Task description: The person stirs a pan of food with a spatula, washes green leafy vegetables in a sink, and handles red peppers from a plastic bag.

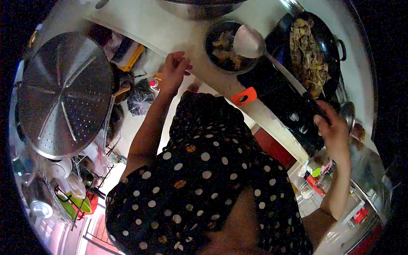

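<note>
My right hand [333, 127] grips the dark handle of a metal turner [287, 75] beside the stove. The turner's broad blade [249, 41] is over the right side of a round dark pan [234, 72], partly covering the browned food pieces [224, 43] inside. A black wok [331, 47] to the right holds a long heap of cooked, shredded-looking food [307, 54]. My left hand [177, 67] hovers near the counter's front edge, left of the pan. Its fingers are loosely bent and apart, with nothing visible in them.
Under the wok sits a black stove [274, 98] with knobs [298, 122]. An orange tab with a hole [244, 96] juts over the counter edge. A large perforated steamer tray [63, 95] stands at left, above a wire dish rack [73, 220]. A red-capped bottle [154, 83] and black plastic bag [140, 102] are lower down.
</note>
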`<action>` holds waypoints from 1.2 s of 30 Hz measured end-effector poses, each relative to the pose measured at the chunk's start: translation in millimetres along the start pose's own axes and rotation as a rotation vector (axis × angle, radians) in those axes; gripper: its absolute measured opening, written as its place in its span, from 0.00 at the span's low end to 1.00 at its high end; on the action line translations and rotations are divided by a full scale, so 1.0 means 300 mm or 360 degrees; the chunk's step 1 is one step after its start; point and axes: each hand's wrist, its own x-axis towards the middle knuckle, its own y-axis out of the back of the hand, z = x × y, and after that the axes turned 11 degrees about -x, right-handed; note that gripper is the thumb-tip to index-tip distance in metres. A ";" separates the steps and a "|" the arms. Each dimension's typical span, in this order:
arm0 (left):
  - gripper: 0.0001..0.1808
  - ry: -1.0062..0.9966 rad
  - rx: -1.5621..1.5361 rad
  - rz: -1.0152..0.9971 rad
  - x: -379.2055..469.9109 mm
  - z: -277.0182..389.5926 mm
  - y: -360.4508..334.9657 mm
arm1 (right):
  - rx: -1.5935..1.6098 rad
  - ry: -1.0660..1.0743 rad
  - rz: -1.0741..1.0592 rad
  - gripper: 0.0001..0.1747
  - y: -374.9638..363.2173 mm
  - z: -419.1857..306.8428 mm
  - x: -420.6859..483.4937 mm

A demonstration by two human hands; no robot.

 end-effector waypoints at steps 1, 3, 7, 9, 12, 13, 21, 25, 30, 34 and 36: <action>0.17 -0.0015 0.0011 -0.0051 0.005 0.002 -0.003 | -0.0112 0.0118 0.0146 0.19 -0.004 0.005 -0.006; 0.17 -0.0026 -0.0003 -0.0076 0.015 0.003 -0.010 | -0.0225 0.0156 0.0188 0.19 0.011 -0.008 -0.015; 0.17 -0.0035 -0.0004 -0.0145 0.034 0.000 -0.008 | -0.0347 0.0290 0.0325 0.18 0.018 -0.017 -0.033; 0.18 -0.0002 0.0006 -0.0165 0.043 -0.007 -0.011 | -0.0415 0.0254 0.0287 0.18 0.013 -0.039 -0.037; 0.18 0.0016 0.0021 -0.0196 0.050 -0.009 -0.014 | -0.0576 0.0271 0.0274 0.18 -0.016 -0.062 -0.008; 0.18 0.0003 0.0020 -0.0205 0.051 -0.005 -0.012 | -0.0674 0.0323 0.0296 0.18 -0.024 -0.065 0.003; 0.18 0.0023 -0.0034 -0.0230 0.036 0.028 -0.039 | -0.0178 -0.0102 0.0526 0.20 0.081 0.092 -0.167; 0.16 0.0188 0.0059 -0.0633 -0.011 0.070 -0.162 | 0.0012 -0.0357 0.0510 0.22 0.103 0.186 -0.239; 0.23 0.0043 0.0407 -0.1405 -0.027 0.072 -0.353 | -0.0817 -0.0116 0.0763 0.25 0.065 0.223 -0.330; 0.34 0.0520 0.0731 -0.1624 -0.102 0.206 -0.503 | -0.1069 -0.0135 0.0693 0.27 -0.039 0.209 -0.337; 0.32 0.0464 0.0909 -0.1575 -0.101 0.207 -0.505 | -0.1096 -0.0162 0.0675 0.27 -0.113 0.213 -0.269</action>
